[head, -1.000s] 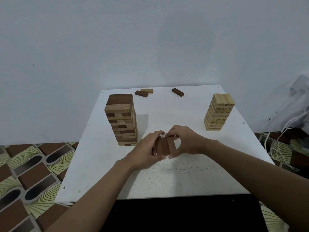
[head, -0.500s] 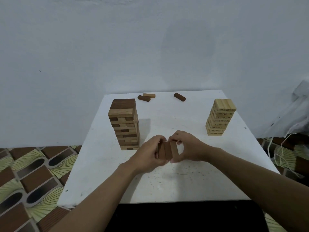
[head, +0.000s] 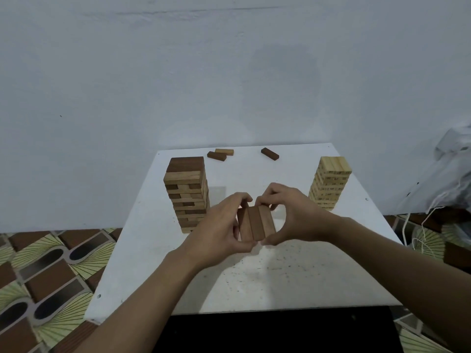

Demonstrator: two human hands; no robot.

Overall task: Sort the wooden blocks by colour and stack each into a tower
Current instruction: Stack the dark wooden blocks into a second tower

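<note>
The sorting looks partly done. On the white square table (head: 254, 281), a shorter tower of pale wooden blocks (head: 330, 184) stands near the right edge, all of one colour, so that pile seems well advanced. The tall tower of mixed dark and pale wooden blocks (head: 187, 194) on the left has a dark layer on top and both colours interleaved beneath, so most of the separating is judged to lie ahead. In the middle, between the two towers, the left hand (head: 219, 233) and the right hand (head: 293, 215) both grasp a row of three dark brown wooden blocks (head: 256, 222). Thumbs and curled fingers press the row together from its near and far ends. Whether the row sits on the tabletop or is held just above it cannot be told. It reads as the first layer of a dark tower, with nothing stacked on it yet. At the far edge lie three strays: a loose dark brown block (head: 216, 156) touching a loose pale block (head: 224, 151), and well to their right a second loose dark block (head: 269, 153). All three are unsorted.
</note>
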